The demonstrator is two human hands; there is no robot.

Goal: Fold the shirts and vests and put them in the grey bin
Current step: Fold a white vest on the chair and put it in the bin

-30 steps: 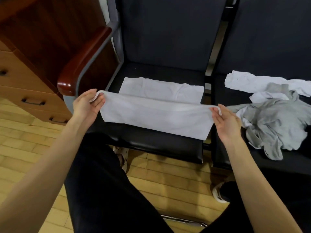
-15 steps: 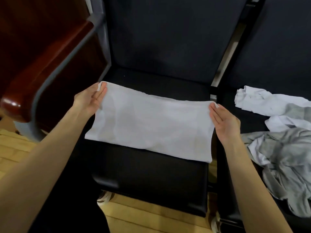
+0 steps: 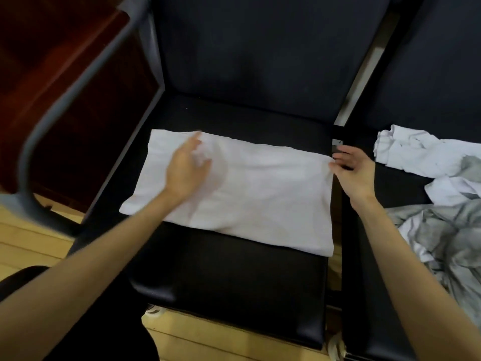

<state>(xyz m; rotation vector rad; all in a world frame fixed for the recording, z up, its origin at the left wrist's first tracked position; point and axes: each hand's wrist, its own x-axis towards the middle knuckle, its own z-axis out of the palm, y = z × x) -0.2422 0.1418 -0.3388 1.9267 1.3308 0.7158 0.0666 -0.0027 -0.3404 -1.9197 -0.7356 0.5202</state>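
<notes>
White garment (image 3: 255,194), folded into a flat band, is laid across the black chair seat (image 3: 234,282). It is judged light, limp and prone to wrinkling, best taken by its short ends. Left hand (image 3: 186,170) is blurred, spread over the cloth's left part; right hand (image 3: 351,170) is held relaxed at the right edge, nothing pinched.

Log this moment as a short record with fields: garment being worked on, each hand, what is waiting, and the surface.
garment: white shirt, folded once, lying flat on the seat
left hand: open, over the shirt's left part, blurred
right hand: open, fingers at the shirt's right edge
waiting: pile of white and grey clothes on the next seat
surface: black chair seat
grey bin: not in view
</notes>
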